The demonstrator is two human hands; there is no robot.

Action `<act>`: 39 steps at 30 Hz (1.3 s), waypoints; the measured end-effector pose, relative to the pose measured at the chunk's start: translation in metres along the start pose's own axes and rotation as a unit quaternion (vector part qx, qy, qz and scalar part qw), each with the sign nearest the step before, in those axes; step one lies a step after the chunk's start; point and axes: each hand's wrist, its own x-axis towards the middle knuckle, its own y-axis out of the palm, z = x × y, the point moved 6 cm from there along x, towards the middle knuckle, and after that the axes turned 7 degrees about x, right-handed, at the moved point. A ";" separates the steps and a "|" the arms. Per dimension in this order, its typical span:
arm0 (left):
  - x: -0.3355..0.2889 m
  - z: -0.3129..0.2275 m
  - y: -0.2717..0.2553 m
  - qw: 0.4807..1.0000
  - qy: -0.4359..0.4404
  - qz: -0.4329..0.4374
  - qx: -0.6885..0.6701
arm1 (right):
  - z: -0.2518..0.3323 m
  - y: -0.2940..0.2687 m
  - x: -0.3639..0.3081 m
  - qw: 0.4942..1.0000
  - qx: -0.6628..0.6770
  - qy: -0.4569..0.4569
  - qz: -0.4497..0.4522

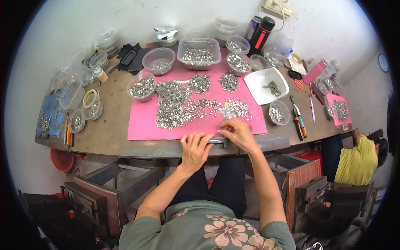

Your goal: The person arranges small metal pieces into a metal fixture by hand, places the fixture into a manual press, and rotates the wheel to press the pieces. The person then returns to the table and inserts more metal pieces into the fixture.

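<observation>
At the near edge of the table, my left hand (193, 151) bends over a narrow metal bar fixture (217, 141). Its fingers curl down at the fixture's left end, and whatever they grip is hidden beneath them. My right hand (238, 132) pinches thumb and fingertips together just above the fixture; anything between them is too small to make out. Beyond it, loose shiny metal pieces (239, 109) lie scattered on a pink mat (143, 123). Larger heaps of small metal parts (171, 112) cover the middle of this mat.
Clear tubs of metal parts (199, 55) stand behind the heaps, beside a white tray (256, 79). Pliers (298, 121) lie at right, and a black flask (261, 35) stands at the back. Blue mat (51, 109) at far left. Another person in yellow (356, 162) sits far right.
</observation>
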 end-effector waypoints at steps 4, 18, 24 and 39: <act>-0.003 0.002 0.001 1.000 -0.001 0.002 -0.007 | -0.007 0.019 0.024 0.987 -0.072 -0.036 0.140; 0.042 0.043 -0.021 0.998 0.016 0.044 -0.039 | 0.002 0.018 0.027 0.970 -0.096 -0.134 0.178; 0.118 0.100 0.013 0.996 0.036 0.034 0.071 | 0.003 0.024 0.027 0.963 -0.147 -0.147 0.171; 0.138 0.127 0.062 0.982 0.076 0.055 0.164 | 0.001 0.039 0.043 0.965 -0.127 -0.191 0.124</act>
